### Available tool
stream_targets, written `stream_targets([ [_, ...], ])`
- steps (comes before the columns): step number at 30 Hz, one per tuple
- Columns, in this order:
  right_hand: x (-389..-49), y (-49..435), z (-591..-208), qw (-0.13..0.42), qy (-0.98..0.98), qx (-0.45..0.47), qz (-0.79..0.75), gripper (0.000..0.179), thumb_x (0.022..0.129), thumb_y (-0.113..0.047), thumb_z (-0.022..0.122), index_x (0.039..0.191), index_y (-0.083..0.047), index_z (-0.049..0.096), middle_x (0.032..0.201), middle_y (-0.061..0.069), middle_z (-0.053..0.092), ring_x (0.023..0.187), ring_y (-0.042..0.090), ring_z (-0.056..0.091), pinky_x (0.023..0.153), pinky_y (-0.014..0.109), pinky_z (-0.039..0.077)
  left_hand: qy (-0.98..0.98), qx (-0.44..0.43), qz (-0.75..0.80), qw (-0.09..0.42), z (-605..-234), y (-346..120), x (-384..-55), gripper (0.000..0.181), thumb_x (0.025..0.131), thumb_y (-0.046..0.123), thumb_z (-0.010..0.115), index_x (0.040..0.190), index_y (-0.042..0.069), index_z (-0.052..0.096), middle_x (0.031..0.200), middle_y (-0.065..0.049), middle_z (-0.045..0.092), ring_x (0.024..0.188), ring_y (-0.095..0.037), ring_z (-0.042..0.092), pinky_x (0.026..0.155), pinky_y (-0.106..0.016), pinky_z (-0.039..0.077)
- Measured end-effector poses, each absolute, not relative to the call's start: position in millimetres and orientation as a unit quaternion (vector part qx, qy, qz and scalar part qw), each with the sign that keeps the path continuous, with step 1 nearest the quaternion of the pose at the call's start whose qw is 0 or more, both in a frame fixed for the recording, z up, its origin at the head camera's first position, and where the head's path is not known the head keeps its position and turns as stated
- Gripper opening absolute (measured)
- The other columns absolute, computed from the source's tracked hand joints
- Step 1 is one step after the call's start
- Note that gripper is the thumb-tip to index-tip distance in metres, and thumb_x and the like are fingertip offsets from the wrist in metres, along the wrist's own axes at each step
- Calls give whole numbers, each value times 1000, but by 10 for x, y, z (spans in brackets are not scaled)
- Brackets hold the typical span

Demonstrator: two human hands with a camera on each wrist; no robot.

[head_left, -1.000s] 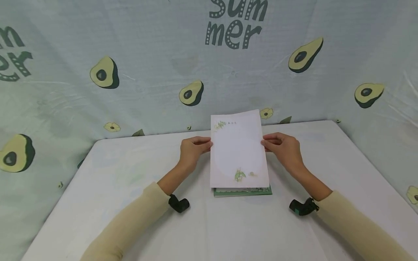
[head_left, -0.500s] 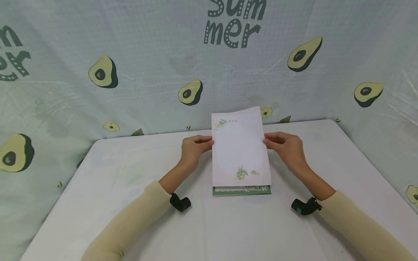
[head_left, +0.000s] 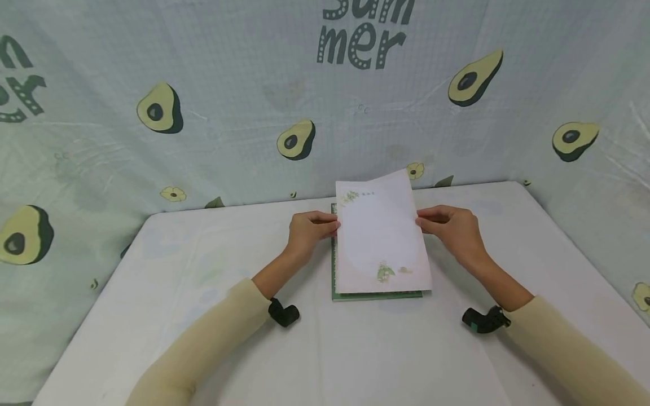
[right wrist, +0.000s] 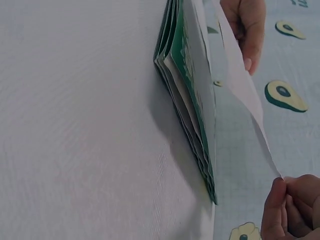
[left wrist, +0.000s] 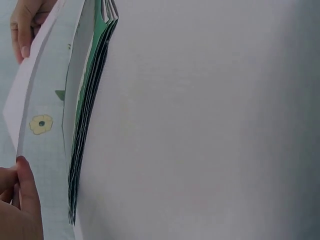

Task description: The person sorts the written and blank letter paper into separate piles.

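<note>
Pale-pink sheet (head_left: 381, 237), likely light, floppy and creasable: left hand (head_left: 308, 232) and right hand (head_left: 453, 230) are pinching its side edges, seemingly safest holds.

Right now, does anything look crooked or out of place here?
Mildly: the pale printed sheet, held above the green-bordered stack, looks off-center to the right in the head view, leaving the stack's left edge exposed. The sheet's top edge also bends.

A sheet (head_left: 381, 239) sits between left fingers (head_left: 325, 216) at its left edge and right fingers (head_left: 435, 212) at its right, above a paper stack (head_left: 363, 296) on the counter (head_left: 396, 349), with a curtain (head_left: 228, 155) behind and to both sides.
</note>
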State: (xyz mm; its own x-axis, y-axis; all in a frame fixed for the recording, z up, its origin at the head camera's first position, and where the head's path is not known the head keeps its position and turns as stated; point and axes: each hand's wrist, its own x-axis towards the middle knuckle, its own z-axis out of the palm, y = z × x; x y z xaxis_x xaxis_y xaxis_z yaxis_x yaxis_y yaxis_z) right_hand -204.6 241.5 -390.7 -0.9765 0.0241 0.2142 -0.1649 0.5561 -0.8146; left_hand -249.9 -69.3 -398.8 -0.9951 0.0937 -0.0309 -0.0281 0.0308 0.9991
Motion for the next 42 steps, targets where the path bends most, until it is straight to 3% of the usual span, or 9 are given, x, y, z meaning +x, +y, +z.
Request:
stream_targets([
  [6,-2019,2636,-3792,53,-888,23,456,37,95,-35,75,120,-8,74,115,14,74,86,4,73,77,18,54,760,36,647,48,-3981,-431,-2532,13,87,3,80,99,-1,78,98,-13,75,79,-19,76,79,-31,64],
  [10,-1984,2825,-3734,23,-902,10,430,44,95,-41,73,123,-8,72,117,15,74,88,4,73,81,26,52,768,51,636,52,-3956,-230,-2527,12,88,3,79,99,-2,78,99,-11,75,80,-21,77,78,-30,64],
  [19,-2079,3238,-3608,-28,-952,16,303,34,97,-22,73,117,4,72,98,15,77,88,30,75,66,27,52,758,56,645,84,-3967,269,-2593,8,85,-2,80,92,-3,78,93,-11,75,76,-23,77,71,-28,64],
  [27,-2232,3511,-3607,-77,-958,8,276,27,94,-11,72,109,12,70,89,14,74,78,23,74,68,36,61,800,76,589,88,-3889,685,-2677,5,84,-2,81,89,-3,79,85,-13,76,72,-25,76,67,-27,64],
  [35,-2351,3815,-3590,-136,-941,-13,309,31,96,-12,71,111,14,67,87,6,72,75,13,71,66,26,60,865,69,494,61,-3910,973,-2751,6,85,-1,79,79,1,79,67,-8,73,58,-17,72,51,-14,52],
  [42,-2376,4000,-3570,-141,-935,-37,324,33,96,-13,70,114,15,65,88,5,72,76,13,70,68,24,61,871,40,487,41,-3933,1198,-2760,15,85,-1,76,71,2,76,57,-6,69,52,-16,69,44,-15,46],
])
